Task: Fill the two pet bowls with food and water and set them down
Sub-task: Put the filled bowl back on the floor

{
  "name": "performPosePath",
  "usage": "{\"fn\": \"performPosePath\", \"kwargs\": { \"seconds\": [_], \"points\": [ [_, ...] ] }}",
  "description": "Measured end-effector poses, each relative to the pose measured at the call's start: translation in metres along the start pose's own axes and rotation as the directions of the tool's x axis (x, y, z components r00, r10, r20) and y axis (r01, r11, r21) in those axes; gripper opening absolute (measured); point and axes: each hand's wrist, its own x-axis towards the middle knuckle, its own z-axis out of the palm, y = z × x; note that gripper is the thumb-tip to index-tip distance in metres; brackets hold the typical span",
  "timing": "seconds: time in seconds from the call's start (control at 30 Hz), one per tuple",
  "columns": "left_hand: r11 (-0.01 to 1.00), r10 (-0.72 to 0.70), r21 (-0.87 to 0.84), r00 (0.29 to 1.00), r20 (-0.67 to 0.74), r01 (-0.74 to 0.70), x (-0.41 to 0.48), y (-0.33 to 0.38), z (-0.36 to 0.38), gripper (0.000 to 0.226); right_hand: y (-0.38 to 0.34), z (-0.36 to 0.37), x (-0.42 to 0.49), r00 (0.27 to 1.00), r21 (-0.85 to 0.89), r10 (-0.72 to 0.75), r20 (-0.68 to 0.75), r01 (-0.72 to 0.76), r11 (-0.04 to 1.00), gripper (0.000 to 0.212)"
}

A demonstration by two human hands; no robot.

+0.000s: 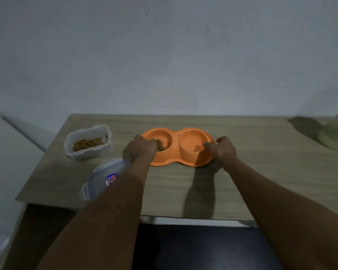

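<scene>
On the tabletop (261,162) at frame centre I see the orange double bowl (176,139). My left hand (142,147) curls its fingers over kibble (160,144) in the left cup, seemingly pinching some. My right hand (222,151) grips the right rim.

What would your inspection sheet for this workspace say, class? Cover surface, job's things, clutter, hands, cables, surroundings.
Surface: wooden table.
Job's things: orange double bowl; kibble in its left cup, right cup's contents unclear; open tub of kibble; lid lying near it.
Clutter: green container at right edge.
Hands: left hand curled over left cup; right hand grips the right rim.
Cables: nothing seen.
Surroundings: plain wall.
</scene>
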Motion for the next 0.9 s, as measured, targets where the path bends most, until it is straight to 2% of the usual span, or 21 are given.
{"fn": "performPosePath", "kwargs": {
  "seconds": [0.13,0.43,0.67,0.9],
  "points": [
    [0.997,0.025,0.065,0.999,0.034,-0.028,0.012,0.003,0.001,0.050,-0.002,0.008,0.003,1.000,-0.017,-0.015,-0.019,0.015,1.000,0.062],
    [0.971,0.001,0.241,1.000,-0.027,0.006,0.023,0.006,0.005,0.043,-0.002,0.012,0.012,0.997,-0.075,0.015,-0.071,-0.020,0.997,0.044],
    [0.974,-0.010,0.224,1.000,-0.011,0.012,0.025,0.002,0.002,0.033,-0.003,0.013,0.013,0.996,-0.069,0.047,-0.081,-0.052,0.996,0.044],
    [0.992,0.001,0.125,0.999,0.051,-0.007,0.027,0.009,-0.006,0.040,-0.006,0.006,0.013,0.995,-0.048,0.051,-0.080,-0.055,0.997,0.049]
  ]
}}
